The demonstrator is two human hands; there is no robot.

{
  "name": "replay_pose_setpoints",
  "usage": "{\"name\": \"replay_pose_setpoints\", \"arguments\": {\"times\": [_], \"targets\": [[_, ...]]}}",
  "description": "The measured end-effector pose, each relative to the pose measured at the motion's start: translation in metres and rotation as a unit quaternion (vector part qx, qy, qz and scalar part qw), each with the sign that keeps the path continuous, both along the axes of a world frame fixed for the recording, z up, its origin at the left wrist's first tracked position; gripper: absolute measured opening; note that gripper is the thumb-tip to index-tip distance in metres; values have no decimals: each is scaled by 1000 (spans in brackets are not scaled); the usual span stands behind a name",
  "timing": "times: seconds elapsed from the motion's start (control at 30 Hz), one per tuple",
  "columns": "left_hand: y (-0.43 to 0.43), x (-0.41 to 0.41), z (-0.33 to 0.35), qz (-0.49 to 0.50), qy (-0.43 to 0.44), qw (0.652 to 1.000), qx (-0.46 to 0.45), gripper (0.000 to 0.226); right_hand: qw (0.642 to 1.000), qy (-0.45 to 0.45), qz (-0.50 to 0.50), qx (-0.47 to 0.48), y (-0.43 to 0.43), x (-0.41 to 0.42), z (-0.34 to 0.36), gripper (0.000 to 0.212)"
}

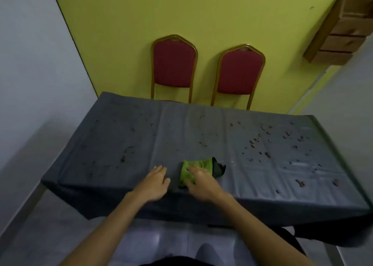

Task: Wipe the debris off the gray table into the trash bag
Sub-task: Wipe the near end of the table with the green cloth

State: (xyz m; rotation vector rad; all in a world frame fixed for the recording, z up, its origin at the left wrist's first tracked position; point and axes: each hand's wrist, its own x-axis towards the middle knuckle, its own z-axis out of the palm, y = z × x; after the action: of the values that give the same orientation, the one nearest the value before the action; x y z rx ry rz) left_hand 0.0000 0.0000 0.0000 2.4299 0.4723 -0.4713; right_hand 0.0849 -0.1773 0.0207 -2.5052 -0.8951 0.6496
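Across the gray table (177, 122), debris (254, 141) lies thickest at two o'clock of the right hand (200, 183), curled onto the green cloth (204, 163); the left hand (156, 182) rests flat.

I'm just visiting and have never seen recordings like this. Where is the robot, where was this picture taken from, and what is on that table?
There is no robot here: a person works with bare hands, and a camera worn on the head looks down at them. The left hand lies flat on the gray table. The right hand grips a green cloth lying on the table. Small brown debris is scattered over the table, thickest on the right. Two red chairs stand behind.
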Motion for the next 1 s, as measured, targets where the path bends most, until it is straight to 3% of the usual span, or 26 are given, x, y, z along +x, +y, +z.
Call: {"name": "replay_pose_setpoints", "arguments": {"times": [0.2, 0.37, 0.6, 0.8, 0.87, 1.0], "targets": [[6, -17, -15, 69, -5, 998, -2, 60, 992, -43, 12, -114, -2, -8, -24, 53], [21, -21, -35, 137, -18, 990, 20, 62, 981, -119, 40, -150, -5, -1, -42, 55], [15, -35, -66, 162, -43, 984, 68, 60, 953, -259, 103, -122, -17, 18, -62, 56], [10, -44, -86, 129, -71, 979, 137, 59, 949, -243, 178, -90, -8, 79, -61, 53], [9, -43, -87, 128, -77, 977, 150, 60, 960, -217, 135, -117, -1, 101, -59, 50], [9, -41, -88, 131, -76, 975, 165, 61, 982, -101, -125, -104, 26, 140, -45, 38]]}}
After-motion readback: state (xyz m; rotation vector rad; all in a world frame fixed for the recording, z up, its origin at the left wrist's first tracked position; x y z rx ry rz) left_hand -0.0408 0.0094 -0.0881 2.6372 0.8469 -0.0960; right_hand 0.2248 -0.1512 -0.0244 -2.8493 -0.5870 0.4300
